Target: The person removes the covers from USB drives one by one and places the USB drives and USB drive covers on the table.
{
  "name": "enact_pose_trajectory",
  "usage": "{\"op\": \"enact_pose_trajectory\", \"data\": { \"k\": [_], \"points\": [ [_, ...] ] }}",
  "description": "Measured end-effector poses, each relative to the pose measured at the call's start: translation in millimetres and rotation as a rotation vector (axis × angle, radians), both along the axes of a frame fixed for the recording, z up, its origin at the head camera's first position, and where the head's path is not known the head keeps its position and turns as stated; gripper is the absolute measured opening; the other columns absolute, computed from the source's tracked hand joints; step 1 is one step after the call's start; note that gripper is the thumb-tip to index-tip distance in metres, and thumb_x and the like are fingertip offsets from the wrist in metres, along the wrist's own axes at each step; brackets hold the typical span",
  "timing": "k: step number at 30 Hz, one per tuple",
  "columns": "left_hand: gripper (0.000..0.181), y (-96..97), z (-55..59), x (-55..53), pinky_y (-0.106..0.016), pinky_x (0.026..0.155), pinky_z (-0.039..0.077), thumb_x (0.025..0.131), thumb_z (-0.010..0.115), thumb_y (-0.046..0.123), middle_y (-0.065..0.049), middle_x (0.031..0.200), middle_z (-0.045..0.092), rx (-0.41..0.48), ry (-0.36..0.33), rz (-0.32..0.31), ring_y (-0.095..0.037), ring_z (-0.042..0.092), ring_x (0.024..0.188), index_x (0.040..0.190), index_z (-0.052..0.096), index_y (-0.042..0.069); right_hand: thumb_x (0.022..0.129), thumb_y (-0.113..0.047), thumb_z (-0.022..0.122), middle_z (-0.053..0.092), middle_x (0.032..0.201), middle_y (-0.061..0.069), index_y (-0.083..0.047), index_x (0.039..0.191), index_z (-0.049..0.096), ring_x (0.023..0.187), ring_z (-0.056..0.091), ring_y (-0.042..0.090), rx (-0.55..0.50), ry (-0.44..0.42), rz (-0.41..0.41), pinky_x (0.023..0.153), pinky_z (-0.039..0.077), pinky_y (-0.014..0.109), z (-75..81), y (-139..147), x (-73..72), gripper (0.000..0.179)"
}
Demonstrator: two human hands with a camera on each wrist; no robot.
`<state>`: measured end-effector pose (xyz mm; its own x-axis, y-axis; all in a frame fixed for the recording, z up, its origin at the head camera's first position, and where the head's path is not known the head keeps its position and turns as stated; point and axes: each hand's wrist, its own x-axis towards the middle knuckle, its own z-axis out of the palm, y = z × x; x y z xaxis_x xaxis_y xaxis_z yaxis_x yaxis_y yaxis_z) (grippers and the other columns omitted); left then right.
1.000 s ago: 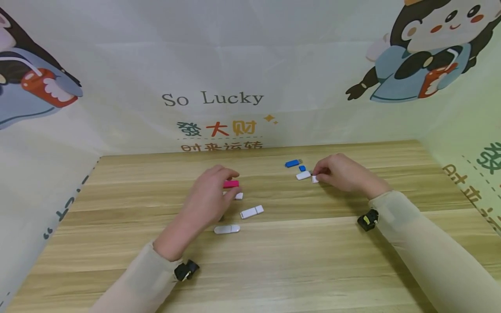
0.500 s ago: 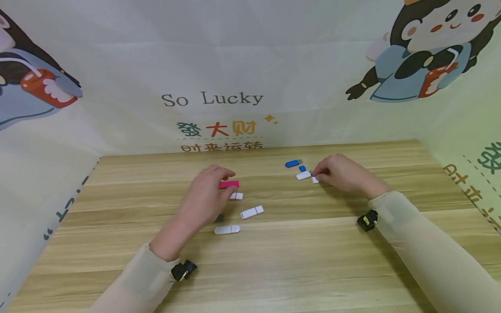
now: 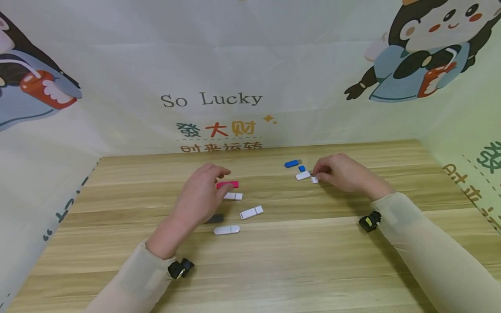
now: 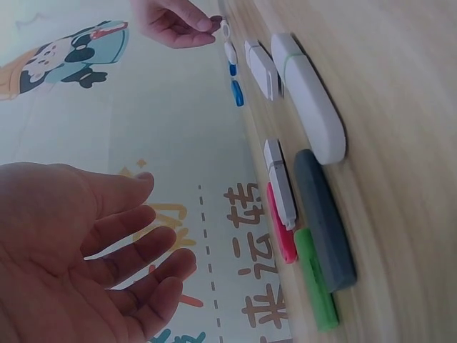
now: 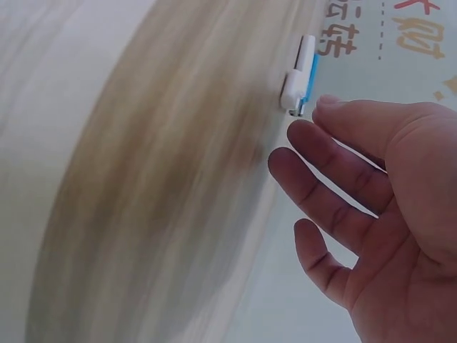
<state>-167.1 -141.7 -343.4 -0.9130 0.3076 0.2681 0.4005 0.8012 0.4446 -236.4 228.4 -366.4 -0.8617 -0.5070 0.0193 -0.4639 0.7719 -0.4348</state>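
Note:
My left hand [image 3: 197,193] hovers with loosely spread fingers, holding nothing. Below and beside it on the table lie a pink USB stick [image 3: 233,184], a white USB stick [image 3: 235,196], a dark grey USB stick [image 3: 216,218] and a green stick [image 4: 316,279], which the hand hides in the head view. The fingertips of my right hand [image 3: 340,173] are at a small white cap [image 3: 315,180]; no grip on it shows. Just left of the cap is an uncapped white USB stick [image 3: 302,175], with a blue cap [image 3: 302,168] and an uncapped blue USB stick [image 3: 291,164] behind.
Two more capped USB sticks lie in the middle: a white one [image 3: 252,212] and a rounded white one [image 3: 226,230]. The wooden table [image 3: 297,265] ends at a printed cloth backdrop [image 3: 309,87] behind and at both sides.
My left hand has drawn back to the left, uncovering more of the pink, white and dark grey USB sticks. My right hand has hardly moved.

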Motion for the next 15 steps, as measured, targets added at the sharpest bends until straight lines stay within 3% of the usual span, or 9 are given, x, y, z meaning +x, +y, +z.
{"op": "enact_pose_trajectory", "data": {
  "k": [15],
  "points": [
    [0.035,-3.7,3.5,-7.4,-0.051,0.097,0.055,0.101,0.074,0.016,-0.017,0.128,0.068,-0.003,-0.049,0.036,-0.035,0.064,0.115,0.132,0.069,0.000,0.103,-0.011,0.070,0.075,0.098,0.002,-0.002,0.117,0.076,0.090,0.068,0.018,-0.017,0.056,-0.034,0.082,0.059,0.044,19.8,-9.5,20.7,0.017]
  ]
}}
